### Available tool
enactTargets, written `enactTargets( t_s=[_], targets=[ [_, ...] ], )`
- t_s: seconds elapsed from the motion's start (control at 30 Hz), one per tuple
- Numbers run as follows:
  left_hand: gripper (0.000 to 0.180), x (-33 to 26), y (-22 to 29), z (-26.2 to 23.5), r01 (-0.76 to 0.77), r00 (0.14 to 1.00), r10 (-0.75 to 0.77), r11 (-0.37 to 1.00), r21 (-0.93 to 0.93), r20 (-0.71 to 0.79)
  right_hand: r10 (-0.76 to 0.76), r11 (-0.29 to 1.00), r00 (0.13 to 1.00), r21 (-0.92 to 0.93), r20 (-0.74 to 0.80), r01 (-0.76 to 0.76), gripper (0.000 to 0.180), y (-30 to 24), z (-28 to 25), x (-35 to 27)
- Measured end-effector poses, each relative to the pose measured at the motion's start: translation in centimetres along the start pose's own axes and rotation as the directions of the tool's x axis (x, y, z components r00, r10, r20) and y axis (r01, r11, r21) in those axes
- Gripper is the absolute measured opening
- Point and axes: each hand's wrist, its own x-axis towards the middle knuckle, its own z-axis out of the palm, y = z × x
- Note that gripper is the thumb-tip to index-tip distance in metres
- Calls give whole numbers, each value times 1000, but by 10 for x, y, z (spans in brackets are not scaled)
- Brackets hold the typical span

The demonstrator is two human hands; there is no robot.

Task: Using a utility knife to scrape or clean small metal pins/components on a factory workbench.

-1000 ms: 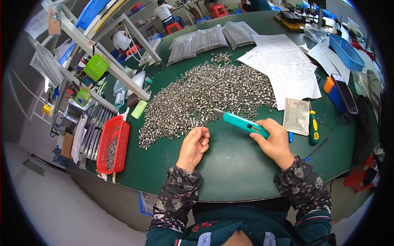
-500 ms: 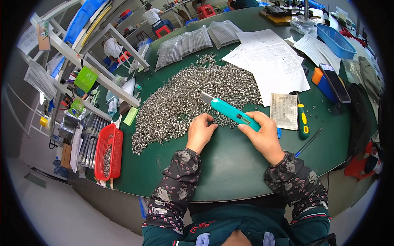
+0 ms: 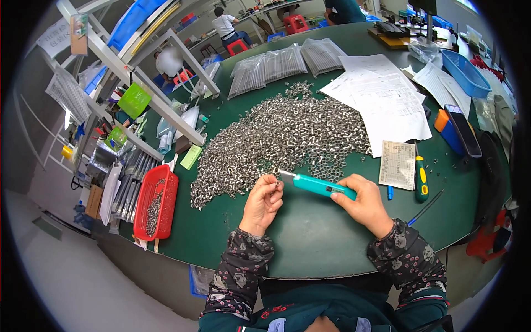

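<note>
Spreading across the round green table (image 3: 310, 243) is a big heap of small metal nuts (image 3: 282, 141), with printed sheets (image 3: 381, 102) lying just beyond it on the person's right and clear bags of parts (image 3: 276, 63) at the far edge. A red basket (image 3: 156, 202) holding more metal pieces sits at the left rim, well apart from the hands. A yellow-and-green screwdriver (image 3: 421, 178) lies beside a small printed slip (image 3: 398, 164), untouched.

At the heap's near edge, the right hand (image 3: 362, 203) is wrapped firmly around a teal utility knife (image 3: 321, 185), its blade end aimed left. The left hand (image 3: 263, 202) is curled, its fingertips (image 3: 275, 184) pinching one small metal piece right at the blade tip; the piece itself is too tiny to make out clearly.

To my eye the job is trimming or scraping that little part. Doing it well calls for a steady pinch low on the piece, fingertips kept off the blade's line, short light strokes angled away from the left thumb, and both wrists braced on the table. A slip could nick a finger or flick the part back into the heap.
</note>
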Motion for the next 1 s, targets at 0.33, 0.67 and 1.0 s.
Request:
enactTargets(
  t_s=[0.33, 0.67, 1.0],
  targets=[
    [14, -2, 0, -18, 0, 998, 8, 992, -127, 64, 81, 988, 971, 109, 225, -108, 28, -3, 4, 1],
    [15, -4, -1, -16, 25, 999, -22, 995, -92, 32, 51, 996, 959, 60, 279, -70, 29, -5, 5, 0],
    [13, -4, -5, -18, -29, 998, 26, 998, 59, 52, 50, 998, 964, -54, 260, -37, 27, -6, 5, -2]
  ],
)
